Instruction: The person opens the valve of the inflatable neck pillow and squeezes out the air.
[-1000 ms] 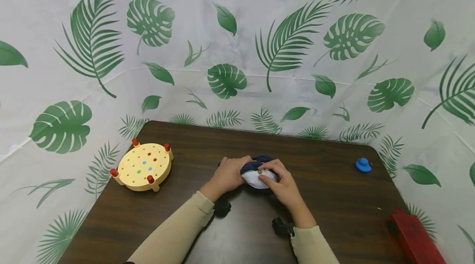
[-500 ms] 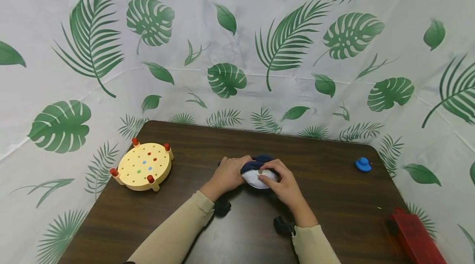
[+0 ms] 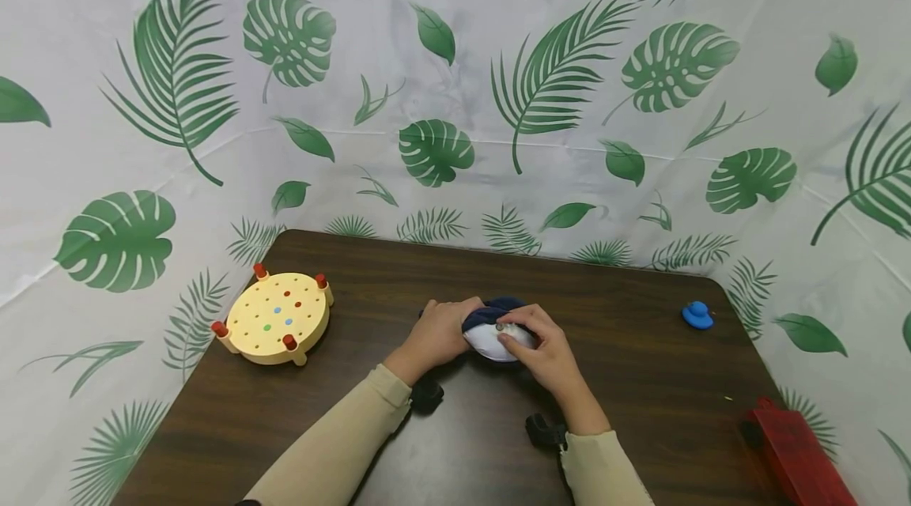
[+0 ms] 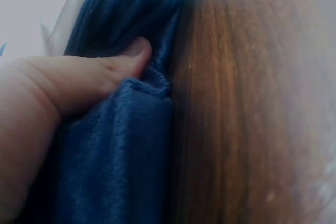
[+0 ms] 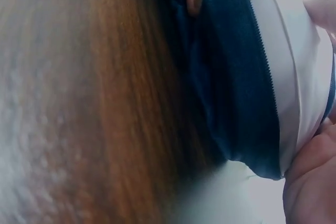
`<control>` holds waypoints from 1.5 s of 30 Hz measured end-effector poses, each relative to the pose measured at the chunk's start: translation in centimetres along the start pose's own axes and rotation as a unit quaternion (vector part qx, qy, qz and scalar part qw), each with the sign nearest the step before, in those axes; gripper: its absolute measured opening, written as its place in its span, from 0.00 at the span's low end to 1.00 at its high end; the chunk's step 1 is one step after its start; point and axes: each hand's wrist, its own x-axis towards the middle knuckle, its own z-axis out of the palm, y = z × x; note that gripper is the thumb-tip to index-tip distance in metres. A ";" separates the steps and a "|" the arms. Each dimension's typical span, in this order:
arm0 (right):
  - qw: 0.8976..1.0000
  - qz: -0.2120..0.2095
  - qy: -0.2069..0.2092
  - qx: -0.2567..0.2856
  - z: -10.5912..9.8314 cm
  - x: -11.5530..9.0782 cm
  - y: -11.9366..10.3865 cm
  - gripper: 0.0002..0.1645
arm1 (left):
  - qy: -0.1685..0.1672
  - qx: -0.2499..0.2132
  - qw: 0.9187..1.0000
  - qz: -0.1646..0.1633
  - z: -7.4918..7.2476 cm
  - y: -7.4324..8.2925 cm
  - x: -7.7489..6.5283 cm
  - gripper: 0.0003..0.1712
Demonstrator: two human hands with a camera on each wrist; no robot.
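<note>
A navy plush cushion (image 3: 477,319) with a zipper along its edge lies on the table in front of me. Its zipper stands apart, and white inner fabric (image 3: 494,344) bulges out. My left hand (image 3: 443,332) grips the cushion's left side; in the left wrist view the thumb (image 4: 113,66) digs into a fold of the navy cloth (image 4: 113,156). My right hand (image 3: 544,352) has thumb and forefinger at the white fabric, pinching it around a small round brownish spot (image 3: 500,326). The right wrist view shows the zipper teeth (image 5: 262,51) between navy and white.
A round yellow pegboard (image 3: 277,316) with red-tipped legs and coloured dots stands at the left of the dark wooden table (image 3: 370,269). A small blue hat-shaped piece (image 3: 697,315) lies at the right. A red translucent box (image 3: 800,451) sits at the near right edge.
Almost nothing differs. Both hands stay on the cushion, and the right fingertips shift very slightly on the white fabric.
</note>
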 end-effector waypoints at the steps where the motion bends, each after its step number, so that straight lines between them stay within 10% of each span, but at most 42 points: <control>1: 1.000 0.004 0.001 0.003 0.0 0.0 0.0 0.15 | 0.000 0.000 1.000 0.000 0.0 0.0 0.0 0.16; 45: 0.999 -0.016 0.039 0.017 1.4 -0.1 0.1 0.12 | 0.002 -0.042 0.999 0.011 0.3 -0.5 -0.1 0.19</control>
